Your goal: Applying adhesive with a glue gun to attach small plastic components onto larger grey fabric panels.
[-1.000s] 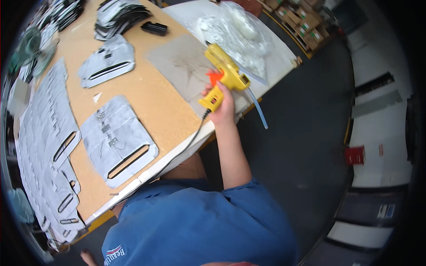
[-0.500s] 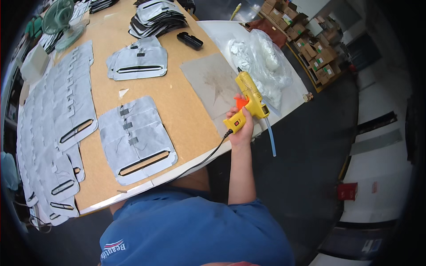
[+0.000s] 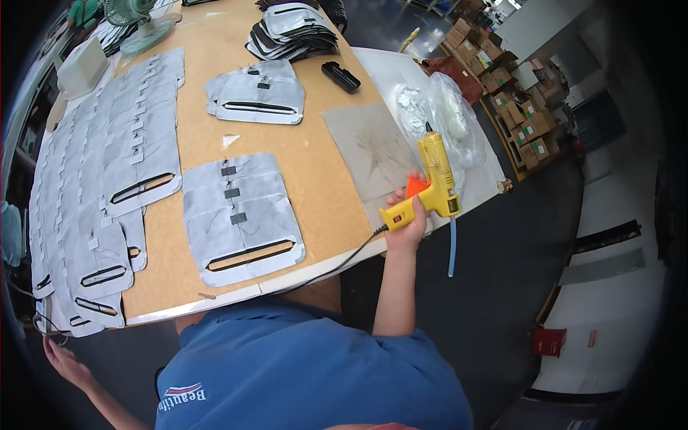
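My right hand [image 3: 408,228] is wrapped round the handle of a yellow hot glue gun [image 3: 438,168] with an orange trigger. Its black nozzle points away from me, and a blue glue stick [image 3: 452,247] sticks out of its back end. A black cord [image 3: 337,269] runs from the handle along the table edge. At the far left, my left hand [image 3: 68,364] is off the table's near corner, fingers apart, beside some thin cables [image 3: 49,328]; contact with them is unclear. In front of me lies a grey fabric panel [image 3: 240,215] with black patches, thin wires and a slot.
Rows of overlapping grey panels [image 3: 143,136] cover the table's left side. Farther off are another panel stack [image 3: 261,93], a dark pile [image 3: 294,36], a black object [image 3: 341,77] and a green fan [image 3: 132,11]. A stained grey sheet [image 3: 369,147] and plastic bags [image 3: 451,107] lie right.
My left hand has come into view at the lower left, beside the cables. The glue gun has turned more upright in my right hand. The whole view has shifted somewhat.
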Available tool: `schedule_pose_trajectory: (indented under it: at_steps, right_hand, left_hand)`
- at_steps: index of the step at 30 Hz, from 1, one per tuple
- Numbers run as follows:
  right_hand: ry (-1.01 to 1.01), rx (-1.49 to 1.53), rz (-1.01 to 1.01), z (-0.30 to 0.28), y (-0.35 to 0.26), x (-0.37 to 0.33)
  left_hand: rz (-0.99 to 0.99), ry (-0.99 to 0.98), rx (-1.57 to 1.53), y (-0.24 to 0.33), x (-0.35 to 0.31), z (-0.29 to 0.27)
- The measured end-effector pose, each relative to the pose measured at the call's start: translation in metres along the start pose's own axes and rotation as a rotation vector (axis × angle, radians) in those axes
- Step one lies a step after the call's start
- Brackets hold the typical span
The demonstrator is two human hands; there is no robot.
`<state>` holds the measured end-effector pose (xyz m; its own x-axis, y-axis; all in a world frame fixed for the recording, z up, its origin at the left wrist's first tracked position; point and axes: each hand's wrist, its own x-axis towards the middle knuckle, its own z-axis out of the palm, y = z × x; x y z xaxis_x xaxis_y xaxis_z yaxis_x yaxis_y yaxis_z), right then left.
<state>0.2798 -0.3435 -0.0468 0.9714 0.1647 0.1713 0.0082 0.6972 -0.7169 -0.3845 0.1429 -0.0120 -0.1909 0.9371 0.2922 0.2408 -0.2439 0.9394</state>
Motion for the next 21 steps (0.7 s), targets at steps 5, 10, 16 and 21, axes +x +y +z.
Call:
schedule_pose_trajectory:
  at_steps: [5,10,16,21]
  right_hand:
    - [-0.103,-0.091,-0.077,0.029,-0.038,-0.022]
    - [-0.383,-0.348,-0.194,0.067,-0.108,-0.012]
    - [-0.47,-0.474,-0.133,0.088,-0.093,-0.044]
    - [-0.491,-0.698,0.315,0.117,-0.038,-0.081]
  left_hand:
    - [-0.202,-0.373,-0.359,0.084,-0.078,0.128]
    - [-0.458,-0.779,-0.235,0.101,-0.134,0.195]
    - [0.093,-1.187,0.073,0.134,-0.193,0.282]
    - [0.627,-1.143,0.104,0.127,-0.217,0.309]
